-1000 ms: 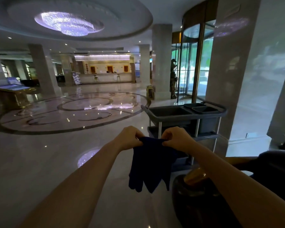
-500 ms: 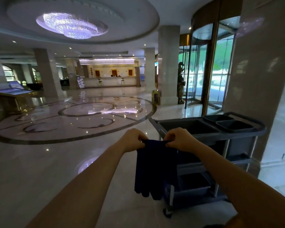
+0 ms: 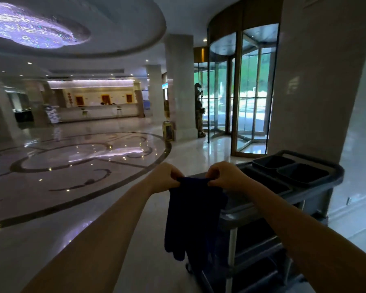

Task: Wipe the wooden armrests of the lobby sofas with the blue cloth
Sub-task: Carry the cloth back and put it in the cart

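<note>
A polished marble floor (image 3: 51,218) with a dark circular inlay spreads across a wide lobby, mirroring the chandelier (image 3: 30,28) overhead. Pale columns (image 3: 179,85) stand near a glass revolving door (image 3: 247,89), and a reception desk (image 3: 97,112) lies far back. The left hand (image 3: 164,178) and right hand (image 3: 225,176), close together, each pinch the top edge of the blue cloth (image 3: 192,218), which hangs down between the 2 forearms. Behind it stands a grey cart (image 3: 304,187) carrying what look like 2 bins.
</note>
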